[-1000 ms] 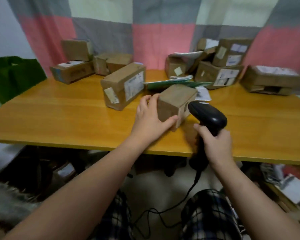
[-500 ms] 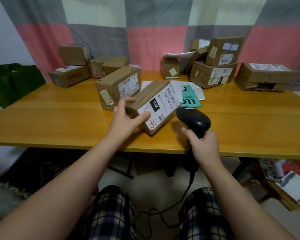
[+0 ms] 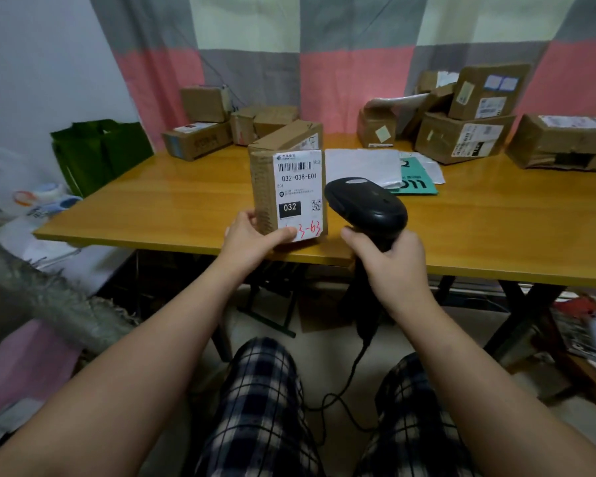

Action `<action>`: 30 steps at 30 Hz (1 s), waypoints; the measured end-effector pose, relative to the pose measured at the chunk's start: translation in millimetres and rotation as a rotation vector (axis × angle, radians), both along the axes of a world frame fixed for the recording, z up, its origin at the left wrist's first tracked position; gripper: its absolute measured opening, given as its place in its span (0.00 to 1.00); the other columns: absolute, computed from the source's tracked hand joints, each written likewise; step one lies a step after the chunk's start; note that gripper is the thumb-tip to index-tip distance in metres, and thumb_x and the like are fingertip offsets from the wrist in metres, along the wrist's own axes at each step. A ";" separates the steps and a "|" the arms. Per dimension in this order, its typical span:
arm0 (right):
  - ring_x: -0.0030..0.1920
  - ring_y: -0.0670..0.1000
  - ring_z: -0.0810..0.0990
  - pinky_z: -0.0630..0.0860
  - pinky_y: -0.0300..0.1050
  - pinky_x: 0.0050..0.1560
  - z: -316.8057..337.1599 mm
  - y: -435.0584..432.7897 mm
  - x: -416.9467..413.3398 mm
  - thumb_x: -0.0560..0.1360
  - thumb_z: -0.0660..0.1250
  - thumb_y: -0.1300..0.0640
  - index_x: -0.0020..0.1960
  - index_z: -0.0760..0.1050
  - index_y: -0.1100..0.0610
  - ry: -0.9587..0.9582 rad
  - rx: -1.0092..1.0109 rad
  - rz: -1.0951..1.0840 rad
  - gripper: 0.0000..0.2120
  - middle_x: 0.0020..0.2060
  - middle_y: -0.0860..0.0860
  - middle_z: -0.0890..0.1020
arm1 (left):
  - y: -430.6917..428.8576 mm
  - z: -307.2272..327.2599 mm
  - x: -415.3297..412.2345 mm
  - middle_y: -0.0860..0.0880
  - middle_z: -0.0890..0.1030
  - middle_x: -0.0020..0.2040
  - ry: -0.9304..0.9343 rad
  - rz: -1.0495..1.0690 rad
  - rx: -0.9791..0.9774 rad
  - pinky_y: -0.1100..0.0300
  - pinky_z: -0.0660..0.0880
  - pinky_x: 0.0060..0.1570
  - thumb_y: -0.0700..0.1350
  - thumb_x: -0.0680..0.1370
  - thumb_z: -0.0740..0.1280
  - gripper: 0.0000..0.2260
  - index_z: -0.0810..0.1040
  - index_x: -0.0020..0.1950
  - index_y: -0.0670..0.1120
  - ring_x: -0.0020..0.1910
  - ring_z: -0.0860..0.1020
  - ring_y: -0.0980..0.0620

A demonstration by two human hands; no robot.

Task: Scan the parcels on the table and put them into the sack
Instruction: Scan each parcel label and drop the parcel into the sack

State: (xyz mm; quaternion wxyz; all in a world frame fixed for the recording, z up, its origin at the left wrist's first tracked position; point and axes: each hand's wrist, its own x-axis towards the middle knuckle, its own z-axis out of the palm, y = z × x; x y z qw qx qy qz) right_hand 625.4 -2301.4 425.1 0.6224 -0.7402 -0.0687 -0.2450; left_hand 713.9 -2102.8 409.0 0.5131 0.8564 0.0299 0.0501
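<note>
You held a small brown parcel (image 3: pixel 265 187) upright over the near edge of the table (image 3: pixel 172 208), its white label (image 3: pixel 298 191) facing you. Your left hand (image 3: pixel 252 235) gripped its lower left corner, thumb curled across the bottom of the label and fingers wrapped behind. Your right hand (image 3: pixel 389 259) was closed around the handle of a black scanner (image 3: pixel 365 204), whose head sat just beside the parcel's right edge. The parcel looked like a stiff cardboard box, light enough for one hand, with taped, slightly glossy sides that might slip. A grip by the bare cardboard edges seemed best, keeping the thumb clear of the barcode near the top. More boxes (image 3: pixel 200 139) sat at the table's far left and far right, and flat mailers (image 3: pixel 362 165) lay just behind the scanner. A green bag (image 3: pixel 100 153), possibly the sack, stood off the table's left end, well apart from the parcel. The scanner's cable (image 3: pixel 351 373) hung down between your knees and could snag as you reached left.
</note>
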 end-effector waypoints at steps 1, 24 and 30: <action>0.31 0.36 0.75 0.69 0.29 0.33 0.8 4.1 -1.7 0.72 0.73 0.57 0.37 0.77 0.48 -0.003 -0.022 -0.001 0.09 0.25 0.41 0.77 | 2.1 0.2 -1.4 0.51 0.76 0.61 0.005 -0.003 -0.020 0.46 0.70 0.64 0.66 0.55 0.74 0.41 0.67 0.63 0.51 0.64 0.72 0.49; 0.29 0.51 0.75 0.68 0.43 0.29 7.4 11.5 -7.3 0.69 0.71 0.54 0.32 0.75 0.58 0.008 -0.064 0.018 0.11 0.25 0.51 0.75 | -2.6 -4.5 7.5 0.51 0.76 0.63 -0.022 -0.014 -0.028 0.45 0.69 0.65 0.65 0.57 0.73 0.44 0.66 0.69 0.49 0.66 0.70 0.46; 0.33 0.57 0.79 0.75 0.50 0.35 6.4 18.3 -9.1 0.72 0.73 0.59 0.37 0.78 0.57 0.050 -0.064 0.091 0.07 0.28 0.56 0.79 | 3.5 -5.3 -4.8 0.51 0.77 0.60 -0.076 0.045 -0.128 0.46 0.71 0.64 0.67 0.54 0.73 0.45 0.68 0.66 0.48 0.65 0.72 0.47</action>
